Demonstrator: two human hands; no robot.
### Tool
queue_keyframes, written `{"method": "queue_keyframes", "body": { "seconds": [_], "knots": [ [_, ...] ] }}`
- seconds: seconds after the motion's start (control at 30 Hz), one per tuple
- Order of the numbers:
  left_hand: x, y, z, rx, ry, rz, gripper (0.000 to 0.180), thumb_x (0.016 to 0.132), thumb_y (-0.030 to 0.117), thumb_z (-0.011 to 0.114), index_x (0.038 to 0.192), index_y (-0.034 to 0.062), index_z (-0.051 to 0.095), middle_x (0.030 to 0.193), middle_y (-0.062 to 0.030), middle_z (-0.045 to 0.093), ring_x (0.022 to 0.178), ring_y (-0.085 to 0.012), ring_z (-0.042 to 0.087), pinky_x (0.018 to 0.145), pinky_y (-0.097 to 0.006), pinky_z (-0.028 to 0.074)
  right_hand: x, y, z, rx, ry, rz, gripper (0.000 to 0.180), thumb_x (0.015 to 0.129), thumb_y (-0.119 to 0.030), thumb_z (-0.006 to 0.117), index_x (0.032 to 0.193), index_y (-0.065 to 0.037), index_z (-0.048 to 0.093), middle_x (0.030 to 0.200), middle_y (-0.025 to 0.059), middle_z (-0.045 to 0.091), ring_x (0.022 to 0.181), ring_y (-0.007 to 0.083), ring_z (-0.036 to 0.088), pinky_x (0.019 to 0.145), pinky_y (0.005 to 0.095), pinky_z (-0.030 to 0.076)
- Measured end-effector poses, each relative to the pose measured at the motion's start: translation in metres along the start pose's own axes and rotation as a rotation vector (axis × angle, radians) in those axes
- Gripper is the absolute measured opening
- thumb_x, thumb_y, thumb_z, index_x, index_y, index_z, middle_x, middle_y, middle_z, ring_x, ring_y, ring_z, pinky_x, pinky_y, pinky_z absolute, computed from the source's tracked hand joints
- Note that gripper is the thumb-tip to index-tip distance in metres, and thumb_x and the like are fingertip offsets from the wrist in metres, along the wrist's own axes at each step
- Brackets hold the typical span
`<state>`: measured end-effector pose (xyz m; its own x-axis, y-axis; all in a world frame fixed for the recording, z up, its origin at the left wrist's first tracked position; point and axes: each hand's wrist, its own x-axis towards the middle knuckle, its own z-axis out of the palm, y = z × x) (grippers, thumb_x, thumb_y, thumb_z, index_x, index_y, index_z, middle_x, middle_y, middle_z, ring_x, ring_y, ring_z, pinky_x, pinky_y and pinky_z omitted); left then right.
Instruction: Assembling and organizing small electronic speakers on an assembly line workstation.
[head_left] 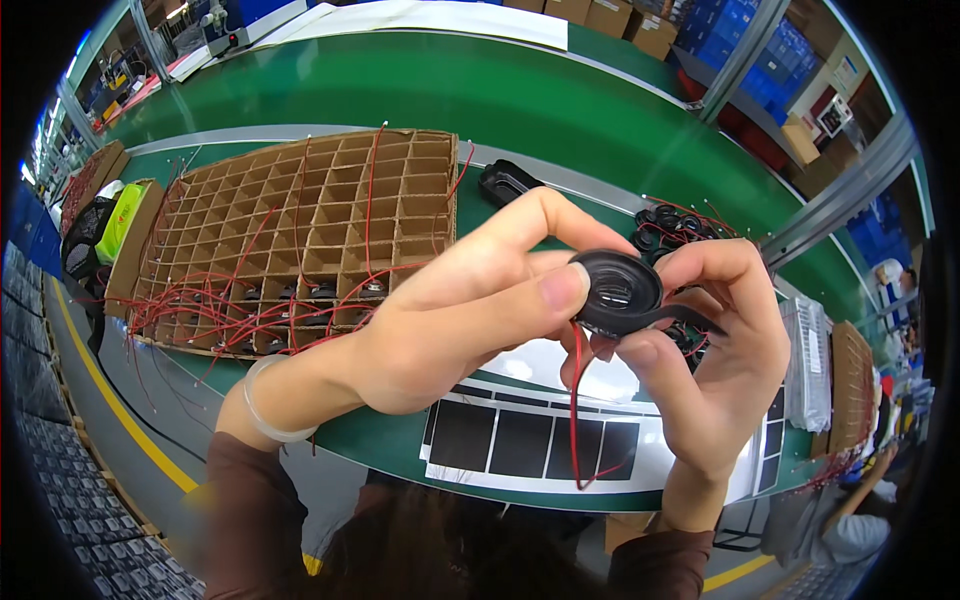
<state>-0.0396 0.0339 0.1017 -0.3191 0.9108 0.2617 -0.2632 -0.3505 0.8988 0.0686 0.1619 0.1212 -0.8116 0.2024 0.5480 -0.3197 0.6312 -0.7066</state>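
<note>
A small round black speaker (622,287) is held up in front of me, its cone side facing me. My left hand (470,300) pinches it by the rim between thumb and fingers. A red wire (575,410) hangs down from its underside. Along the speaker's lower right edge runs a black strip (685,314), its free end reaching into my right hand (725,350). The right thumb and fingers are closed on this strip beside the speaker. Below my hands lies a white sheet with black rectangular pieces (520,440).
At left stands a cardboard divider box (300,210) with red-wired speakers in some cells. Several black speakers (665,228) lie piled behind my right hand. A black tray-like part (508,182) sits near the green belt (420,90). Clear plastic trays (806,365) are at right, near a metal post (850,195).
</note>
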Motion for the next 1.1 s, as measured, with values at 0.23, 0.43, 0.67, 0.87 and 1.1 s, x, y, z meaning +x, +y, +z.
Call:
{"method": "queue_keyframes", "body": {
  "seconds": [0.23,0.43,0.67,0.87,1.1],
  "knots": [
    [-0.002,0.005,0.008,-0.024,-0.019,-0.017,0.054,0.072,0.026,0.057,0.109,-0.0057,0.032,0.091,-0.0128,0.049,0.073,-0.0130,0.053,0.053,-0.021,0.045,-0.003,0.000,0.004,-0.035,0.067,-0.028,0.032,0.059,-0.012,0.065,0.079,0.000,0.045,0.078,0.0041,0.046,0.072,0.0104,0.046,0.064,0.0206,0.037],
    [-0.001,0.010,0.010,-0.052,0.121,-0.006,0.051,0.066,0.010,0.057,0.110,-0.0065,0.038,0.085,-0.0088,0.050,0.063,-0.0101,0.053,0.044,-0.017,0.047,-0.003,-0.003,0.007,-0.116,0.104,-0.096,0.029,0.060,-0.007,0.065,0.081,0.000,0.046,0.079,0.0044,0.047,0.070,0.0108,0.045,0.063,0.0205,0.037],
    [0.001,0.010,0.008,-0.037,0.183,0.072,0.047,0.065,0.003,0.052,0.109,-0.0056,0.037,0.084,-0.0100,0.050,0.069,-0.0128,0.054,0.044,-0.016,0.046,-0.008,-0.005,0.008,0.003,0.209,-0.155,0.023,0.065,-0.001,0.057,0.084,0.002,0.044,0.077,0.0061,0.045,0.067,0.0123,0.044,0.064,0.0213,0.036],
    [0.005,0.012,0.007,-0.016,0.234,0.075,0.046,0.066,0.002,0.050,0.109,-0.0056,0.037,0.096,-0.0182,0.050,0.070,-0.0147,0.055,0.046,-0.017,0.047,-0.006,-0.006,0.001,-0.108,0.070,-0.288,0.012,0.071,0.001,0.050,0.081,0.002,0.044,0.076,0.0077,0.043,0.066,0.0116,0.042,0.061,0.0195,0.033],
    [0.002,0.010,0.006,0.094,0.141,0.134,0.044,0.065,-0.003,0.044,0.107,-0.0106,0.036,0.093,-0.0224,0.051,0.079,-0.0254,0.057,0.051,-0.022,0.050,-0.001,-0.001,0.004,0.039,0.179,-0.089,0.008,0.075,-0.002,0.048,0.081,0.001,0.044,0.073,0.0040,0.044,0.064,0.0066,0.040,0.057,0.0154,0.031]
  ]
}}
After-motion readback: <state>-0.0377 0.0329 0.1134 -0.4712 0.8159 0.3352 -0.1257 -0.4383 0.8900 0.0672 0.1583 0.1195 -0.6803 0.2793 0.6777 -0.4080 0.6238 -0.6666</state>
